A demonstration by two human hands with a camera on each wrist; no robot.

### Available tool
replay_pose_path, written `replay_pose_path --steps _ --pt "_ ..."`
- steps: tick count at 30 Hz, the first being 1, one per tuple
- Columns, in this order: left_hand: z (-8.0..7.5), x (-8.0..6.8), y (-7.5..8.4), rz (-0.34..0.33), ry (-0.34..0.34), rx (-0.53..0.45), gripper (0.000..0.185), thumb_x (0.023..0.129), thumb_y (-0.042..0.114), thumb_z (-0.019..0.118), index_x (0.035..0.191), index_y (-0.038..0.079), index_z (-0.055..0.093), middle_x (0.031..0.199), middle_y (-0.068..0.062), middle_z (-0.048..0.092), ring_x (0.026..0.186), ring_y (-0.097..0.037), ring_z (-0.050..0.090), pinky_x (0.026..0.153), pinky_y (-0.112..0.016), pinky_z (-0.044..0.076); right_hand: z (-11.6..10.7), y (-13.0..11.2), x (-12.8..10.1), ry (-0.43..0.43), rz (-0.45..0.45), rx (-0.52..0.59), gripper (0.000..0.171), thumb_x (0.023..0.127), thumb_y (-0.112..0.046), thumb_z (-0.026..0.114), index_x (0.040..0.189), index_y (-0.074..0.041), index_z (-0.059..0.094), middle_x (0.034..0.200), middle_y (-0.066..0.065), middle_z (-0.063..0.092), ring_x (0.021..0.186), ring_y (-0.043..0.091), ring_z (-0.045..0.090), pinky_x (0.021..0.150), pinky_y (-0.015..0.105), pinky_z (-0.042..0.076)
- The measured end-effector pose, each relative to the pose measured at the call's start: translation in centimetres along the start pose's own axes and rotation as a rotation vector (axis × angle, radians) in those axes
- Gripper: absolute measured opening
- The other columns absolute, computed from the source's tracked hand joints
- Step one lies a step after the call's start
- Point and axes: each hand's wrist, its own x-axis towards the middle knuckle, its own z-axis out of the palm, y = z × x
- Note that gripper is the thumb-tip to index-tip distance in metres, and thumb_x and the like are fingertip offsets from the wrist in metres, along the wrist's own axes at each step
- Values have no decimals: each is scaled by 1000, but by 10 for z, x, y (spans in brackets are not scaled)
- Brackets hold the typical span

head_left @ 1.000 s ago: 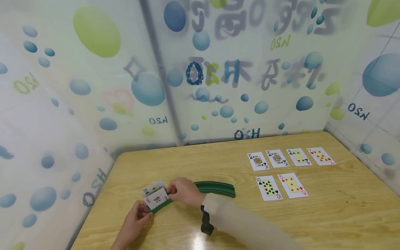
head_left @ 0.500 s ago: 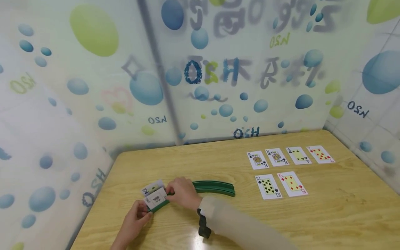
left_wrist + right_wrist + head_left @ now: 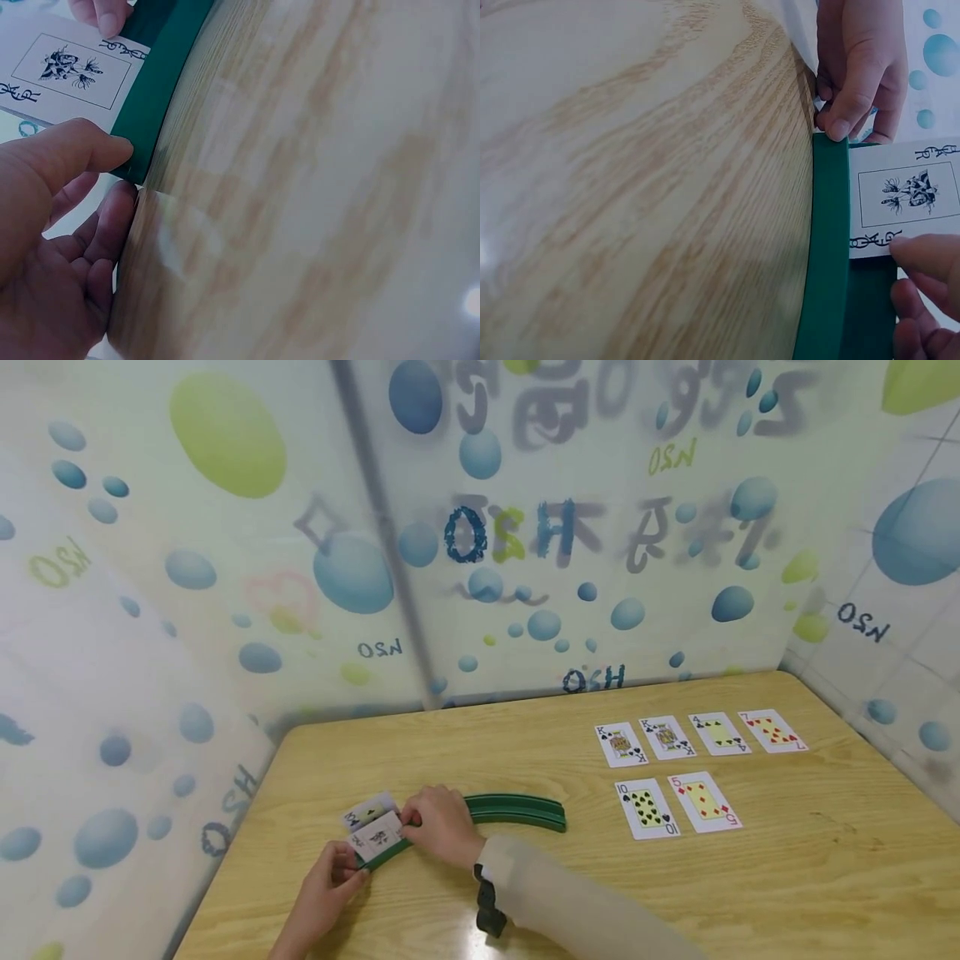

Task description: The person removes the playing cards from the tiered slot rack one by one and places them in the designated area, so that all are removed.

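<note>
A curved green card holder lies on the table. In its left end leans a black-and-white joker card; its lower edge is in the groove. Behind it stands another card with black club marks, mostly covered. My left hand grips the holder's left end, its thumb on the green front wall in the left wrist view, its other fingers curled below. My right hand pinches the joker's right edge, thumb on the front corner in the right wrist view; its fingers behind the card are partly hidden.
Several cards lie face up at the right: king, king, four and seven in the back row, ten and five in front. A patterned curtain rises behind the wooden table.
Both hands keep almost the same places on the holder and the joker card. The head view has shifted very slightly. The cards on the table have not moved.
</note>
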Motion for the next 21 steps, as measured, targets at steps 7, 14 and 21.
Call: replay_pose_path --steps 7,14,21 --pt "0 1 -2 4 0 1 25 84 -1 62 103 1 45 96 -10 55 86 -18 52 72 -23 45 -2 8 1 -41 -16 115 5 80 -23 74 81 -19 71 69 -14 52 67 0 44 63 18 33" --pt "0 2 -3 -3 -7 17 27 84 -1 62 106 -1 45 96 -10 56 86 -18 53 71 -24 45 -9 14 3 -91 -12 261 4 80 -15 73 82 -12 70 72 -10 55 65 0 46 60 15 38" --pt "0 3 -4 -2 -7 14 27 84 0 62 105 -1 45 94 -10 56 85 -18 53 71 -24 45 -15 18 0 -105 0 367 4 82 -11 71 84 -9 69 75 -8 55 67 1 47 61 16 41"
